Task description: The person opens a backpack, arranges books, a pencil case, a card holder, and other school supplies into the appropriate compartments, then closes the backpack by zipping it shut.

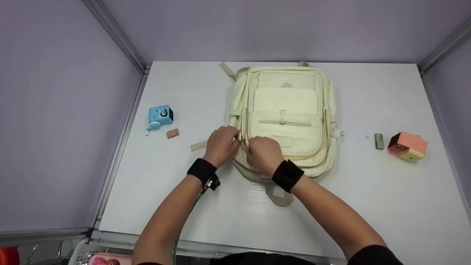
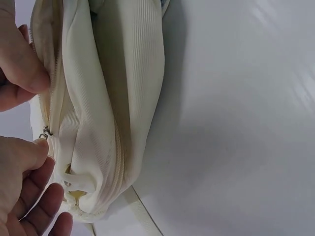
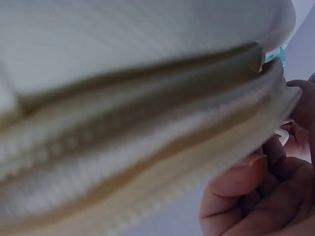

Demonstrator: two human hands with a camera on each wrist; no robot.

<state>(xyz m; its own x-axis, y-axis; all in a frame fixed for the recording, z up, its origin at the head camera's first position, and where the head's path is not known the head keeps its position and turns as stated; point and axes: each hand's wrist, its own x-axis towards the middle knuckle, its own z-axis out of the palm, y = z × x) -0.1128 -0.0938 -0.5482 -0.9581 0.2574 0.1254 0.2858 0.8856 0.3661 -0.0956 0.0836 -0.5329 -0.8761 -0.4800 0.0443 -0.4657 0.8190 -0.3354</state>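
Observation:
A cream backpack lies flat on the white table, its front pocket facing up. At its lower left side, my left hand pinches a small metal zipper pull between thumb and finger. My right hand grips the fabric edge beside the same zipper, fingers curled. In the left wrist view the zipper teeth run between the two hands, parted above the pull. Folds of the bag's side fill much of the right wrist view, blurred, with curled fingers at the lower right.
Left of the bag sit a blue panda-faced box and a small reddish block. To the right are a green block and a pink-and-yellow box. Straps stick out around the bag. A basket stands below the table's front edge.

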